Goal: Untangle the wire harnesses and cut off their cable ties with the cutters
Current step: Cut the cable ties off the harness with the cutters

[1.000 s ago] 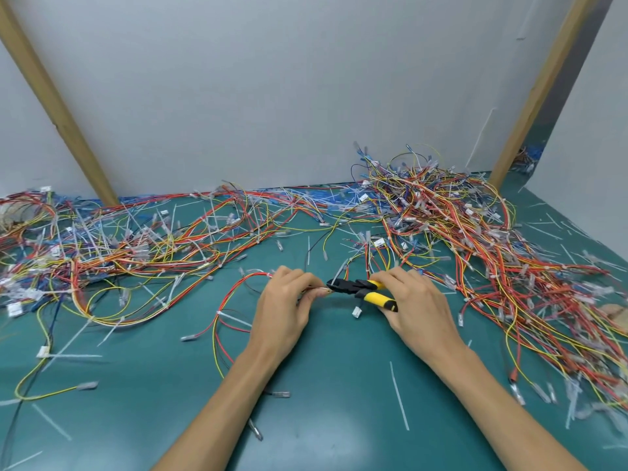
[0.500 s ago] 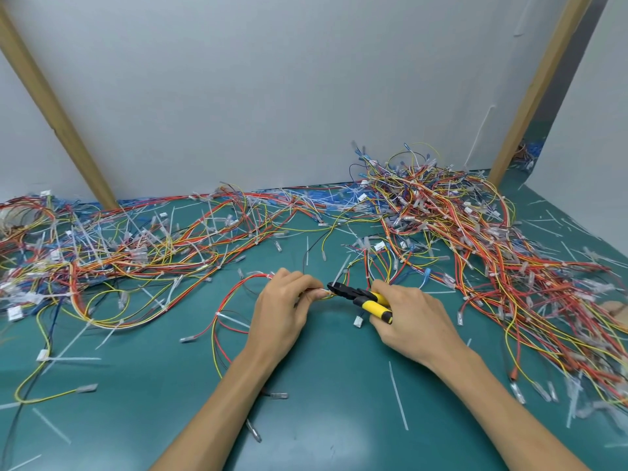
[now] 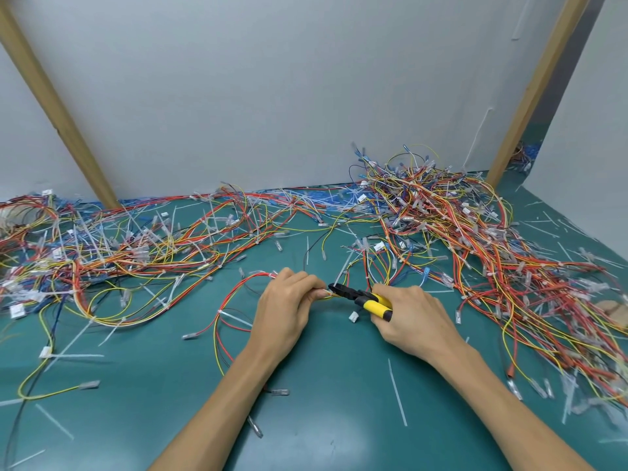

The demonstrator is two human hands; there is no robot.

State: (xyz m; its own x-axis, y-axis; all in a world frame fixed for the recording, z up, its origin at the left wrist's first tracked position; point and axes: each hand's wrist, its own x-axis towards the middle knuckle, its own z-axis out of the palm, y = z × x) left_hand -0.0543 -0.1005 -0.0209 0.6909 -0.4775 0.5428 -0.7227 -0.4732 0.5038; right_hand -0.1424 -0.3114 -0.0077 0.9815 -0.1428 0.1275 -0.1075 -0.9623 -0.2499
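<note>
Yellow cutters (image 3: pixel 365 298) (right hand (image 3: pixel 413 317)), harness (image 3: pixel 258 275) — left hand (image 3: pixel 285 307)

No text, label or number can be read anywhere. The cutters (image 3: pixel 360 297) show no legible brand.

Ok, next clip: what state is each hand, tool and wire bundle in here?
left hand: pinches harness beside cutters.
right hand: grips cutters' handles.
cutters: held, tips at pinched wires; opening unclear.
harness: loose loops on mat, one end held.
right wire pile: tangled heap.
left wire pile: tangled, spread flat.
cut tie: loose on mat.
</note>
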